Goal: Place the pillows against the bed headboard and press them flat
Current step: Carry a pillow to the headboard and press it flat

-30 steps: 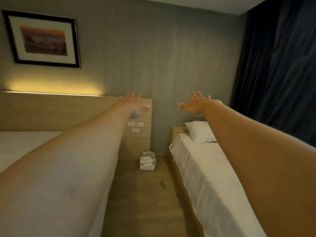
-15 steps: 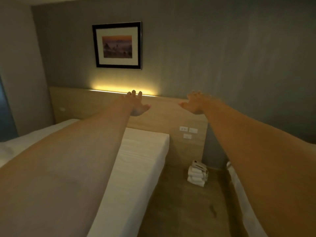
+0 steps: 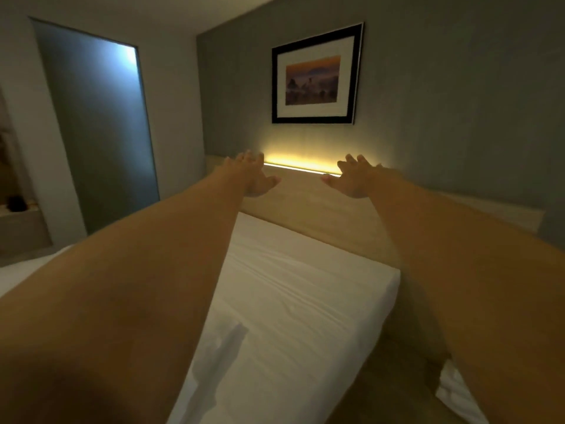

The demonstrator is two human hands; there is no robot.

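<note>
A bed point(image 3: 293, 301) with a white sheet lies ahead, its head end against a wooden headboard point(image 3: 308, 203) lit by a yellow strip along the top. No pillow shows on this bed. Both my arms are stretched out forward over it. My left hand point(image 3: 252, 175) hovers in front of the headboard's left part, fingers spread, holding nothing. My right hand point(image 3: 356, 177) hovers level with it to the right, fingers spread and empty too. My forearms hide much of the bed's left side and the floor at the right.
A framed picture point(image 3: 316, 76) hangs on the grey wall above the headboard. A frosted glass door point(image 3: 97, 123) stands at the left. A wooden floor strip point(image 3: 394, 384) runs right of the bed, with the white corner of a second bed point(image 3: 455, 393) at the bottom right.
The view has swung left from the right bed with its pillow to the left bed. My outstretched open hands kept their pose. The stacked towels and wall sockets have left the view.
</note>
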